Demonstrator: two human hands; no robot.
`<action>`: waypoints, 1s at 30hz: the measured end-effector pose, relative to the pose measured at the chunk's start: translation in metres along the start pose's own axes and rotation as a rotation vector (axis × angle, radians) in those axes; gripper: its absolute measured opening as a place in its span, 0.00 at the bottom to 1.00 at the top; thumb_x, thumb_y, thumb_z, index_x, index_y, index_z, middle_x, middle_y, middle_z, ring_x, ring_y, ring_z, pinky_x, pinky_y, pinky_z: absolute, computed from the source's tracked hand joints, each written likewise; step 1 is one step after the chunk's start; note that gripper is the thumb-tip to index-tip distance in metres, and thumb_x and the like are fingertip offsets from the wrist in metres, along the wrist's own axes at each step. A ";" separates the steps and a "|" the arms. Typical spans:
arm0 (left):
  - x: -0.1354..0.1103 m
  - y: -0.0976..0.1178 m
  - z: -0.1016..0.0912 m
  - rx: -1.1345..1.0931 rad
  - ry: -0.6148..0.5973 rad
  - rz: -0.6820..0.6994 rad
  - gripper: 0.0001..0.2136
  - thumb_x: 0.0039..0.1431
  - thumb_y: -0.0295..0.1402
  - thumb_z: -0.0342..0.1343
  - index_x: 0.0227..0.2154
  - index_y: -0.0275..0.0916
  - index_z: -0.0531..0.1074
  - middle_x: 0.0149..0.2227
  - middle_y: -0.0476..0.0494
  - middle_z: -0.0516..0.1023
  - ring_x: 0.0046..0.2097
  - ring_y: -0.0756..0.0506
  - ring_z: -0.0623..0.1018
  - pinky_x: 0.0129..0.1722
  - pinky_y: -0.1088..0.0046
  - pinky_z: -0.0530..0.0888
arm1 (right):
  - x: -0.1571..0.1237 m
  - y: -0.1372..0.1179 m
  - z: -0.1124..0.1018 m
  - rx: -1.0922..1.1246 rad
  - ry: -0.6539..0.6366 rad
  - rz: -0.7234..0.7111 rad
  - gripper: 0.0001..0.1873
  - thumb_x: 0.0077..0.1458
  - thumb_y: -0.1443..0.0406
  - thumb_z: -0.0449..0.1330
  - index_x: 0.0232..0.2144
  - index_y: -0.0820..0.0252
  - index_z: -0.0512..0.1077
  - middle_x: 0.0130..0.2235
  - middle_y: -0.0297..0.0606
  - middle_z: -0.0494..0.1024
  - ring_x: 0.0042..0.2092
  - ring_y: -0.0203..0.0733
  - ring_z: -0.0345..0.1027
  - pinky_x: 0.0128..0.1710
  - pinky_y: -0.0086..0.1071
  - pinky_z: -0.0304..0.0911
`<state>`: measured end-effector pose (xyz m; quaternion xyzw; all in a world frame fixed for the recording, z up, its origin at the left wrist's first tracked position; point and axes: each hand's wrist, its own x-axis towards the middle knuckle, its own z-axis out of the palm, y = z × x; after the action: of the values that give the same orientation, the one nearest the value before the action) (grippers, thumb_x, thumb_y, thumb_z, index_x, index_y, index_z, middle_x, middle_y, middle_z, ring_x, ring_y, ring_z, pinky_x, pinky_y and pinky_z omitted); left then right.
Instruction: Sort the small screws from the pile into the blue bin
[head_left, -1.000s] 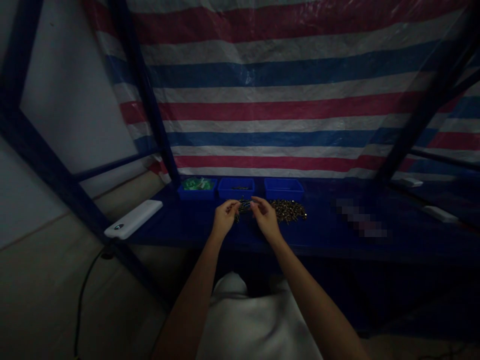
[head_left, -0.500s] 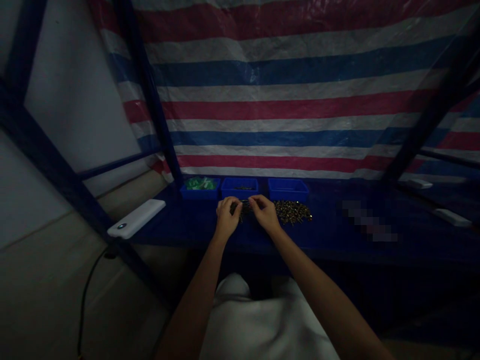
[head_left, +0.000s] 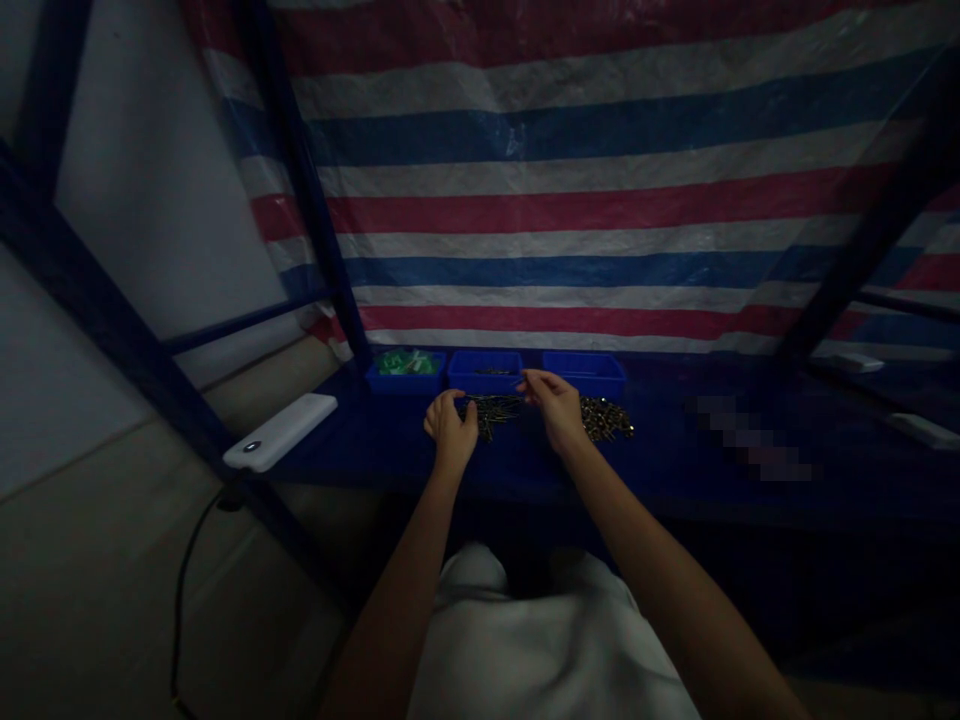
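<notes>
My left hand (head_left: 451,422) rests at the left edge of a pile of thin dark metal pieces (head_left: 498,408), its fingers curved and its thumb apart from the index finger. Nothing can be seen held in it. My right hand (head_left: 556,402) is raised just right of that pile, thumb and fingers pinched together; what is between the fingertips is too small and dark to name. Partly behind the right wrist lies a heap of small brassy metal parts (head_left: 606,420). Both piles lie on the dark blue tabletop (head_left: 397,430).
Along the back stand a blue bin (head_left: 405,383) with green plastic material, a middle blue bin (head_left: 484,384) with thin dark pieces, and a right blue bin (head_left: 607,384). A white device (head_left: 281,432) lies at the left end. Blue frame posts (head_left: 319,200) and a striped sheet (head_left: 525,210) enclose the table.
My right hand has moved up and away from the left hand, toward the right bin, uncovering the thin pieces. My left hand stays at the pile, its thumb and index finger more apart.
</notes>
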<state>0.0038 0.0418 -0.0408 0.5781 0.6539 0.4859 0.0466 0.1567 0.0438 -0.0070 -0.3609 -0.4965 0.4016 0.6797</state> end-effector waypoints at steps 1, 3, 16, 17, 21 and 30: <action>0.000 0.000 0.000 -0.001 -0.002 -0.008 0.09 0.53 0.33 0.51 0.39 0.43 0.65 0.46 0.42 0.70 0.53 0.41 0.64 0.52 0.60 0.57 | 0.004 -0.006 -0.003 0.061 -0.018 0.062 0.15 0.43 0.55 0.60 0.31 0.60 0.72 0.26 0.34 0.75 0.23 0.31 0.60 0.25 0.27 0.56; 0.000 0.000 0.000 -0.004 -0.001 -0.020 0.09 0.53 0.33 0.51 0.38 0.43 0.66 0.46 0.42 0.70 0.52 0.41 0.64 0.52 0.60 0.57 | 0.010 -0.019 -0.008 0.128 -0.114 0.182 0.14 0.42 0.58 0.61 0.31 0.60 0.73 0.27 0.34 0.75 0.23 0.30 0.60 0.25 0.27 0.55; -0.001 0.003 -0.003 -0.008 -0.030 -0.050 0.08 0.52 0.31 0.51 0.37 0.43 0.66 0.45 0.44 0.71 0.52 0.42 0.65 0.51 0.61 0.58 | 0.014 -0.092 -0.006 -0.701 -0.381 -0.171 0.12 0.47 0.59 0.57 0.22 0.62 0.73 0.23 0.36 0.74 0.25 0.33 0.63 0.28 0.29 0.56; -0.001 0.002 -0.003 -0.010 -0.027 -0.048 0.08 0.52 0.31 0.51 0.37 0.43 0.66 0.45 0.44 0.71 0.52 0.41 0.65 0.51 0.60 0.58 | 0.013 -0.096 -0.004 -0.773 -0.364 -0.227 0.11 0.47 0.60 0.58 0.21 0.62 0.73 0.22 0.35 0.73 0.25 0.33 0.63 0.27 0.29 0.55; 0.000 -0.001 -0.001 -0.034 -0.021 -0.042 0.08 0.51 0.31 0.52 0.36 0.43 0.66 0.45 0.43 0.71 0.52 0.40 0.65 0.51 0.58 0.58 | 0.012 -0.105 0.004 -0.839 -0.288 -0.295 0.12 0.44 0.60 0.61 0.16 0.61 0.70 0.16 0.31 0.67 0.21 0.31 0.58 0.23 0.29 0.51; 0.002 -0.002 -0.001 -0.082 -0.045 -0.060 0.08 0.51 0.30 0.52 0.36 0.43 0.66 0.44 0.44 0.71 0.52 0.40 0.64 0.51 0.58 0.59 | 0.013 -0.092 -0.014 -0.260 -0.349 0.086 0.12 0.44 0.57 0.61 0.23 0.62 0.73 0.22 0.35 0.74 0.21 0.29 0.61 0.22 0.27 0.58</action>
<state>0.0010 0.0431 -0.0408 0.5665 0.6494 0.4975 0.0993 0.1897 0.0154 0.0767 -0.3915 -0.6381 0.4193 0.5135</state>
